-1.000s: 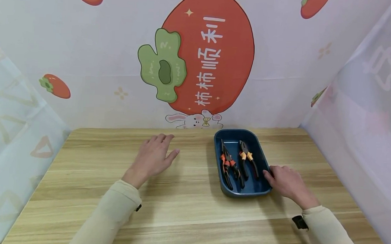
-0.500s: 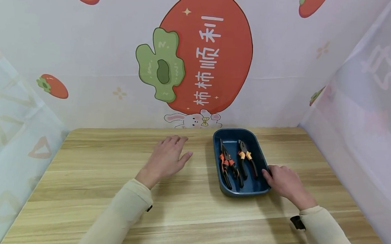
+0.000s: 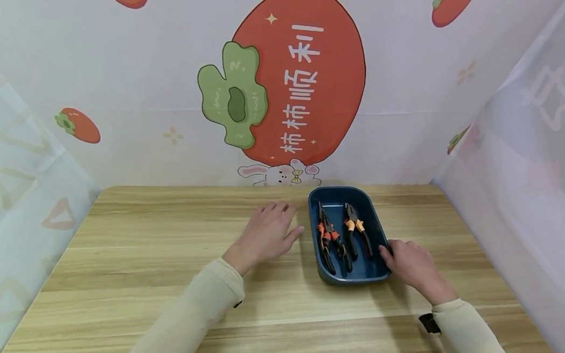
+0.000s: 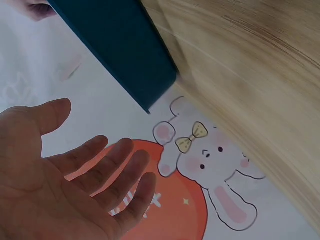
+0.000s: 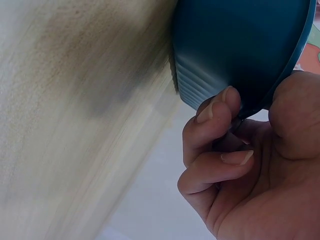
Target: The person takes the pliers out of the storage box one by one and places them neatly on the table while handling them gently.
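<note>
A dark blue plastic bin (image 3: 367, 269) stands on the table with pliers inside. Along its left side lie long-nose pliers (image 3: 327, 234) with orange-and-black handles. To their right are pliers (image 3: 351, 217) with yellow-and-black handles, their blunt jaws pointing to the back. My right hand (image 3: 414, 265) grips the bin's right rim near the front corner; the right wrist view shows fingers (image 5: 207, 125) curled under the rim and the thumb over it. Just left of the bin hovers my left hand (image 3: 266, 232), fingers relaxed and holding nothing. Its palm (image 4: 55, 195) faces the left wrist camera.
The wood-grain table (image 3: 152, 244) ends at a white back cloth (image 3: 157, 82) printed with persimmons and a rabbit. Pale printed cloths hang at the left (image 3: 14, 192) and right (image 3: 534, 192) sides. The bin sits near the table's back edge.
My left hand has moved rightward over the table, coming close to the bin's left side. My right hand, the bin and the pliers have stayed in place.
</note>
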Available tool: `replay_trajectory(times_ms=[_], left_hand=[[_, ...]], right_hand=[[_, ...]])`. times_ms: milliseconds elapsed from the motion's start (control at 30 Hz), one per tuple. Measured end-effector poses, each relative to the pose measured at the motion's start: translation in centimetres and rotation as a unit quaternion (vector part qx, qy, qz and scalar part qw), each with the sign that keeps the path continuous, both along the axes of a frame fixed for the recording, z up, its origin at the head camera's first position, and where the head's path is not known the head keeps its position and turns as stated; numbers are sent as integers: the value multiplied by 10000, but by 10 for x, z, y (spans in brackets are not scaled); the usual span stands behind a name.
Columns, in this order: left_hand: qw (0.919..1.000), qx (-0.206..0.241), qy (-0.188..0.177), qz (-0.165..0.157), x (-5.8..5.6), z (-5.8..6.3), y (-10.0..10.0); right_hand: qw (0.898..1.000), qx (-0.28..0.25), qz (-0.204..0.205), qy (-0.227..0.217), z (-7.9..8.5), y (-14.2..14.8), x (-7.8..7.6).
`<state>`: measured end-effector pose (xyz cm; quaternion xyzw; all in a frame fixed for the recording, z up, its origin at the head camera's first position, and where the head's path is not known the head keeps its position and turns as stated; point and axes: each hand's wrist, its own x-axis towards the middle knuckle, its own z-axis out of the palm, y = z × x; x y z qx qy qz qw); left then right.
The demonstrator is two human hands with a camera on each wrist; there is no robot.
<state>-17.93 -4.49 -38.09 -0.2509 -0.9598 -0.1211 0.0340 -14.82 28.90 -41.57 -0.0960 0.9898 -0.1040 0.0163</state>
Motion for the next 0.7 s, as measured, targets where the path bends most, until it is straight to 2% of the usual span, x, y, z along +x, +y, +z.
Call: replay_trajectory(times_ms=[200, 467, 700], left_hand=[[9998, -16, -155, -154, 1, 2, 21], [9988, -240, -40, -421, 3, 3, 46], [9968, -507, -40, -621, 5, -2, 64]], right_hand=[[10000, -31, -47, -58, 0, -1, 1], [10000, -47, -42, -50, 0, -1, 1], [10000, -38, -32, -40, 0, -2, 1]])
